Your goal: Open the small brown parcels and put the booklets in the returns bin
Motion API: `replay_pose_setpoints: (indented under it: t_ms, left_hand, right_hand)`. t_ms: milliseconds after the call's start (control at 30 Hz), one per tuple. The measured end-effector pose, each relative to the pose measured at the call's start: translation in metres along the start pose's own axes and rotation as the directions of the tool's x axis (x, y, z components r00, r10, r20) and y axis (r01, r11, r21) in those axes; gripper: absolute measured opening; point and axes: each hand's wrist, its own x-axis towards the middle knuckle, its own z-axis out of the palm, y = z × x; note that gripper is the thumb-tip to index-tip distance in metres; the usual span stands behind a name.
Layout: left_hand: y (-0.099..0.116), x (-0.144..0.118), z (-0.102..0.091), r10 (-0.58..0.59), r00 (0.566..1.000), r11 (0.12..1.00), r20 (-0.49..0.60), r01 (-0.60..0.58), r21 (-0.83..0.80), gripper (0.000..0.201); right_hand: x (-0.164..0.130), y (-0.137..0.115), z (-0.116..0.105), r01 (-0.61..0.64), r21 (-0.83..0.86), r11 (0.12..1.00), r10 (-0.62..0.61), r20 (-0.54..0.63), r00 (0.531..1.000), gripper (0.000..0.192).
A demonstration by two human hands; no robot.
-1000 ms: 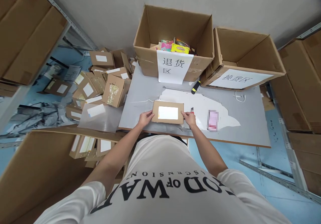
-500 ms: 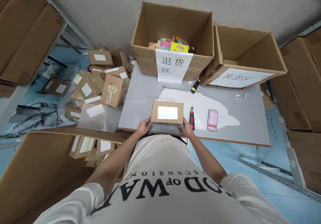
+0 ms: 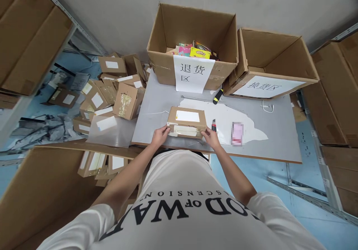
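Note:
A small brown cardboard box (image 3: 187, 122) with a white label on top and tape along its near side is held over the front of the grey table (image 3: 156, 97). My left hand (image 3: 160, 136) grips its near left corner, closed on it. At the near right corner my right hand (image 3: 210, 136) is closed on the box too. The box looks tilted, its taped side turned towards me. A red and black utility knife (image 3: 214, 124) lies just beyond my right hand, partly hidden by it. Further right lies a pink blurred item (image 3: 237, 133).
Two large open cartons with paper signs stand at the back: the left carton (image 3: 158, 65) holds colourful packets, beside the right carton (image 3: 282, 56). A yellow and black cutter (image 3: 218, 96) lies before them. Several small boxes (image 3: 124, 100) are piled left. A big carton (image 3: 50, 190) stands near left.
The box has been tipped so that its taped near side now shows. Both hands have risen slightly with it, and my right hand now covers part of the utility knife.

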Motion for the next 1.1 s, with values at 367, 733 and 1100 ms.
replay_pose_setpoints:
  t_ms: [367, 733, 1100]
  left_hand:
    - [0.033, 0.012, -0.011, -0.032, 0.991, 0.99, -0.129, 0.049, 0.131, 0.043]
    - [0.005, 0.016, 0.008, -0.094, 0.995, 0.973, -0.038, 0.084, -0.216, 0.055]
    - [0.001, 0.012, 0.016, -0.104, 0.992, 0.974, -0.073, 0.086, -0.212, 0.058]
  right_hand:
    - [0.014, -0.034, -0.013, -0.104, -0.263, 0.959, 0.064, -0.155, 0.986, 0.045]
    - [0.035, -0.026, -0.005, -0.203, -0.31, 0.929, 0.181, -0.097, 0.979, 0.047]
    - [0.033, -0.016, 0.002, -0.234, -0.277, 0.932, 0.195, -0.161, 0.967, 0.049]
